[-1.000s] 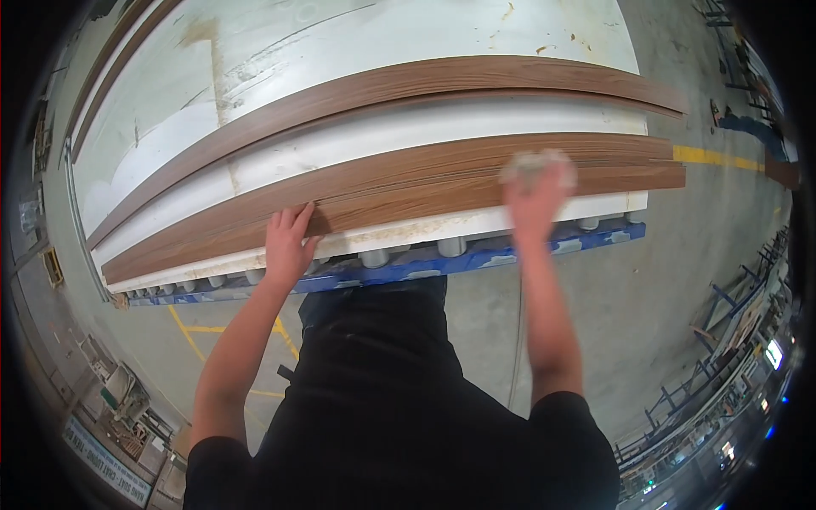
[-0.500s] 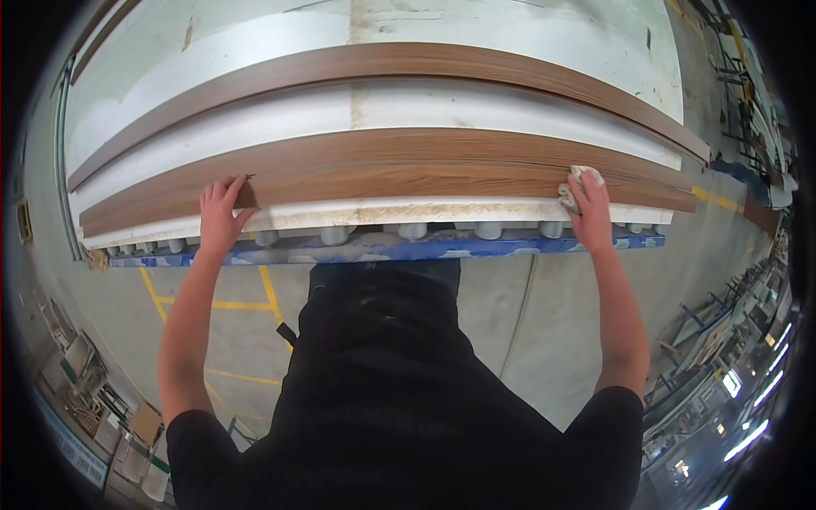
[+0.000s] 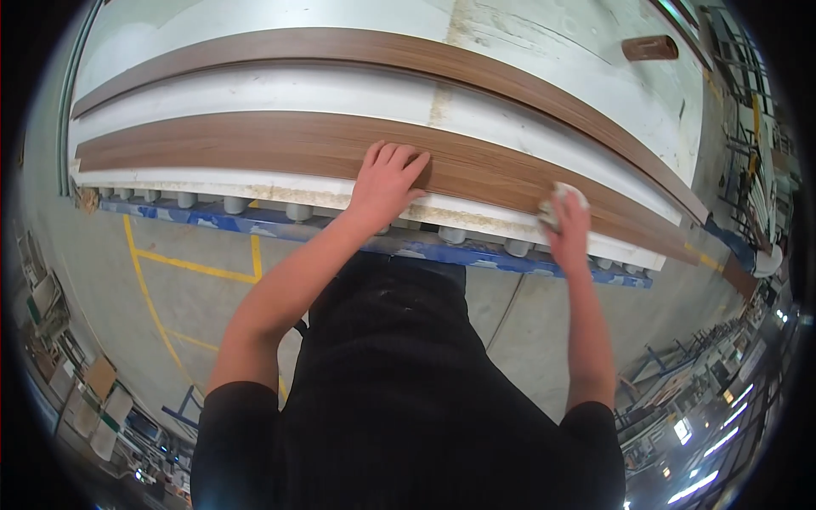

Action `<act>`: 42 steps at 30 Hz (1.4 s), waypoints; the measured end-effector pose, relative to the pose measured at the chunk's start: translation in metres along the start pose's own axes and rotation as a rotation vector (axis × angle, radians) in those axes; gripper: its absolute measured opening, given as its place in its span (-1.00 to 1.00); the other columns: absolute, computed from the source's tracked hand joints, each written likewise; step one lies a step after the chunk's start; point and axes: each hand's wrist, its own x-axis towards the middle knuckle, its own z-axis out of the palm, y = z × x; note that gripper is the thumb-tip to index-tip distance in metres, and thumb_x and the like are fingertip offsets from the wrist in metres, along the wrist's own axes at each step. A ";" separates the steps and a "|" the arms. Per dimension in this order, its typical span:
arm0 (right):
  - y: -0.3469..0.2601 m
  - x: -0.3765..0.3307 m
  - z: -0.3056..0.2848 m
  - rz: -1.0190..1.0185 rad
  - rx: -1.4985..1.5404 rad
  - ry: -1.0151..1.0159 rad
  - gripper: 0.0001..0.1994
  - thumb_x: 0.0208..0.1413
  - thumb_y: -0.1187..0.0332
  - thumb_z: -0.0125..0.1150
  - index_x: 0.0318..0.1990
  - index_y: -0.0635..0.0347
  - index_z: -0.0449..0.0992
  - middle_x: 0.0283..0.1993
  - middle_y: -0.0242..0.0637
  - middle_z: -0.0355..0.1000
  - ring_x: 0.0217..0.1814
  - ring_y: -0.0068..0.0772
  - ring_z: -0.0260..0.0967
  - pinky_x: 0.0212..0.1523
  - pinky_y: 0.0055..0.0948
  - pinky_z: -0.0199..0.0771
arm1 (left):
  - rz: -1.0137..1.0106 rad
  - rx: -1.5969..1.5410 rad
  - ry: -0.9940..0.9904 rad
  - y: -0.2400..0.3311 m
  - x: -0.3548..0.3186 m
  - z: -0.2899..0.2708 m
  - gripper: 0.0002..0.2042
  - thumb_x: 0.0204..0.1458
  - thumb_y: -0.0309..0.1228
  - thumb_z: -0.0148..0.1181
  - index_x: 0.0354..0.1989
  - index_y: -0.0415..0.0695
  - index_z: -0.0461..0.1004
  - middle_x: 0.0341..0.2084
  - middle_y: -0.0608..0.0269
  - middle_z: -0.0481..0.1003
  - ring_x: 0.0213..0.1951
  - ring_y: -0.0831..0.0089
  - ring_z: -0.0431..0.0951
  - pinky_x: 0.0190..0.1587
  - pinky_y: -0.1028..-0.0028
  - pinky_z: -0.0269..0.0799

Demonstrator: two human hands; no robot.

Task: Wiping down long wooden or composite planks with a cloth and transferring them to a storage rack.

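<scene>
Far left: near board (image 3: 323,144), brown wood-grain, lying lengthwise on the white surface (image 3: 255,92), its left end now clear of either hand. Half a second back the left grip (image 3: 384,183) was down toward that end; since then it has come well in along the board, and the gap between the hands has narrowed. My reading: a steadying hand brought closer to the wiping one.

Middle: left grip bare, fingers loosely spread on the board's top face, thumb apart by the near edge; nothing seen in it. Board lies under the fingers, not enclosed.

Right of that: right grip (image 3: 569,225) closed over a pale, bunched cloth (image 3: 546,212), much as half a second ago. Cloth sits between palm and board, toward the board's right portion; pressure can't be judged. Board runs on past this grip to the right end of the surface.

Beyond both hands, far board (image 3: 408,55) lies apart, untouched. Upper right: brown cylinder (image 3: 650,48), newly in view.
</scene>
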 end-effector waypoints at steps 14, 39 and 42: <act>-0.298 0.147 0.112 -0.142 0.199 0.013 -0.25 0.02 0.35 0.39 0.46 -0.09 0.40 0.54 -0.12 0.26 0.63 0.03 0.13 0.61 0.33 -0.07 | -0.184 0.198 0.008 -0.128 -0.072 -0.083 -0.26 -0.07 -0.31 0.57 0.38 -0.02 0.48 0.19 0.15 0.47 0.22 0.04 0.42 0.31 0.07 0.32; -0.259 0.132 0.113 -0.114 0.035 -0.068 -0.18 0.04 0.13 0.46 0.51 -0.01 0.33 0.45 -0.06 0.29 0.59 0.01 0.16 0.57 0.30 -0.01 | -0.358 0.136 0.002 -0.215 -0.109 -0.151 -0.26 -0.26 -0.45 0.63 0.26 -0.15 0.57 0.11 0.12 0.51 0.16 0.03 0.44 0.26 0.15 0.43; -0.165 0.080 0.074 -0.073 0.054 0.077 -0.26 0.03 0.11 0.53 0.40 0.06 0.46 0.38 -0.03 0.36 0.51 0.14 0.24 0.46 0.28 0.12 | -0.257 0.182 0.033 -0.197 -0.103 -0.135 -0.27 -0.26 -0.38 0.65 0.23 -0.13 0.58 0.09 0.12 0.53 0.16 0.02 0.44 0.24 0.12 0.44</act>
